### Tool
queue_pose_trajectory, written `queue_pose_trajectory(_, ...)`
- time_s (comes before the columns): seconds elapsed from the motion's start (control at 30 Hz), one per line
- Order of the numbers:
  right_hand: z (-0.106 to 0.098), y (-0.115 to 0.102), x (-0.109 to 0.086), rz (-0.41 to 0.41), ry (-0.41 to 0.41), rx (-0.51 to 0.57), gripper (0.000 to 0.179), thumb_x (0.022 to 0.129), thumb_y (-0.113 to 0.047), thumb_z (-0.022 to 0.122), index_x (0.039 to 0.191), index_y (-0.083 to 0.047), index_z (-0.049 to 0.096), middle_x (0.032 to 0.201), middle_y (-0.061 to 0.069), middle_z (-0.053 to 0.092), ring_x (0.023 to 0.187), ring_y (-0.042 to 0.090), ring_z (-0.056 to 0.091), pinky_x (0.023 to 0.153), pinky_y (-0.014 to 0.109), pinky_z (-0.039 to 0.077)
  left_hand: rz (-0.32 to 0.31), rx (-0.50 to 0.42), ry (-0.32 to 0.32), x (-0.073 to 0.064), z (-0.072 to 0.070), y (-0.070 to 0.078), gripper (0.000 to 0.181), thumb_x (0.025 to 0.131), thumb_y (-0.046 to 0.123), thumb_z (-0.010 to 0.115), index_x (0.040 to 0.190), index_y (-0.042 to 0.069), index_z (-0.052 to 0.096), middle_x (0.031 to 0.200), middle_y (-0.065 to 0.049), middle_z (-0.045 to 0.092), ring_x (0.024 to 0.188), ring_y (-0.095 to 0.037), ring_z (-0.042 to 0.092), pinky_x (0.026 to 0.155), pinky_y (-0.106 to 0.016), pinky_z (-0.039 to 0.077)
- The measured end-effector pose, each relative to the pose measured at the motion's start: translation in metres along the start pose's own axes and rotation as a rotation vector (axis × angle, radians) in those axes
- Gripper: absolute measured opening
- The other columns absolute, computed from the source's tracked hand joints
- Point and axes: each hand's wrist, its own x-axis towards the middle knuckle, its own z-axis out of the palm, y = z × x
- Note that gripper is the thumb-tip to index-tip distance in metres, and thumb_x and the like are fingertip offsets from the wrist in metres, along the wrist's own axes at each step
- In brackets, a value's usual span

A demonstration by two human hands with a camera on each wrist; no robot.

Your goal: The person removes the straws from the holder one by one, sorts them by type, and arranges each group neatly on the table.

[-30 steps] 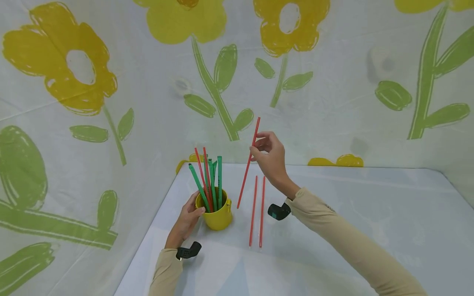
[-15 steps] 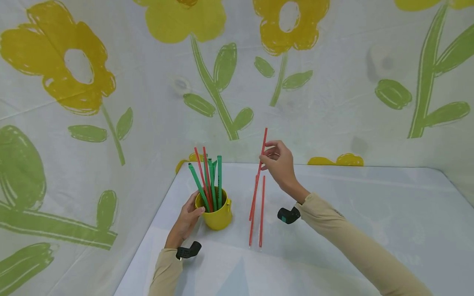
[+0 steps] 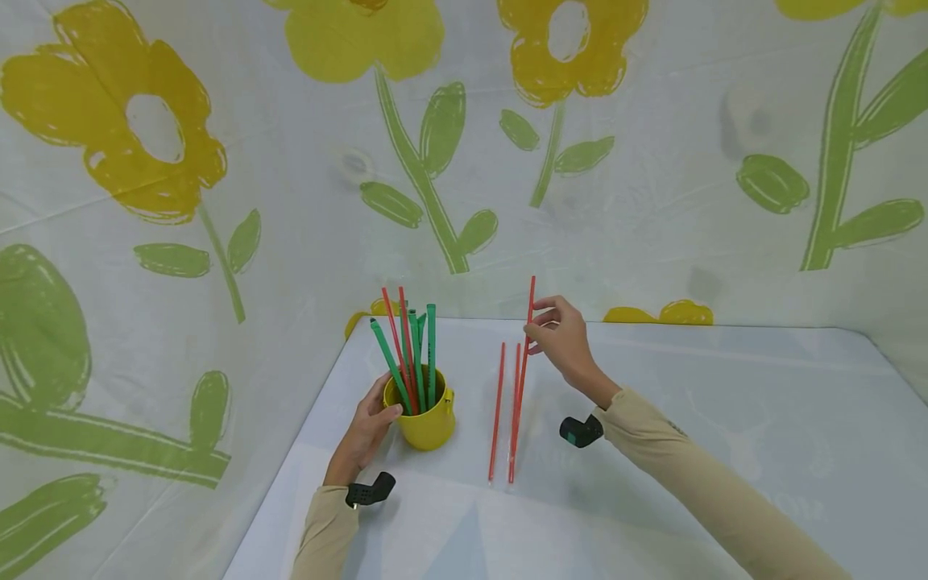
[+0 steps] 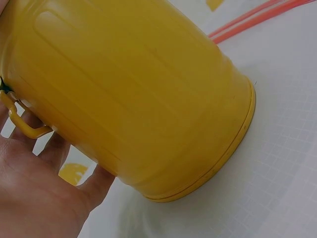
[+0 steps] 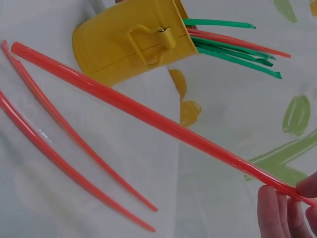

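L hand (image 3: 366,427) grips yellow cup (image 3: 428,428) w/ green sticks (image 3: 431,346) from its 9 o'clock, R hand (image 3: 564,337) pinches red straw (image 5: 148,113) approx. 2 o'clock of cup, & 2 loose straws (image 5: 59,161) lie on tbl (image 3: 797,379) at its 3.

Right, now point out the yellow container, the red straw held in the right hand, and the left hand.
Yellow container (image 3: 428,429): head view, front of its outer wall.
Held red straw (image 5: 153,118): right wrist view, middle of its length.
Left hand (image 4: 44,191): left wrist view, middle of the visible hand.

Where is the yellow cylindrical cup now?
In the head view, the left hand holds the yellow cylindrical cup on the pale table, left of two thin red straws lying there.
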Motion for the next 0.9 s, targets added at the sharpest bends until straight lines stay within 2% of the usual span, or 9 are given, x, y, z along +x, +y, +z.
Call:
queue_pose_trajectory(0.4, -0.004, 0.028, 0.001, 0.162, -0.05, -0.107, 0.037, 0.088, -0.013, 0.06, 0.121, -0.003, 0.048, 0.101, 0.017, 0.056, 0.08, 0.027, 0.064, 0.063, 0.032, 0.056, -0.008, -0.013, 0.0, 0.001, 0.0, 0.0, 0.068, 0.089, 0.009, 0.054, 0.149, 0.012, 0.023, 0.151, -0.01, 0.024, 0.132, -0.025, 0.026, 0.1, -0.02, 0.035)
queue_pose_trajectory(0.9, -0.001, 0.05, 0.005, 0.274, -0.076, -0.151, 0.039, 0.088, -0.011, 0.06, 0.123, 0.001, 0.049, 0.102, 0.019, 0.056, 0.078, 0.025, 0.064, 0.064, 0.032, 0.056, 0.014, -0.016, -0.012, 0.0, 0.001, 0.001, 0.066, 0.09, 0.007, 0.051, 0.149, 0.01, 0.022, 0.151, -0.011, 0.023, 0.13, -0.019, 0.029, 0.101, -0.02, 0.034)
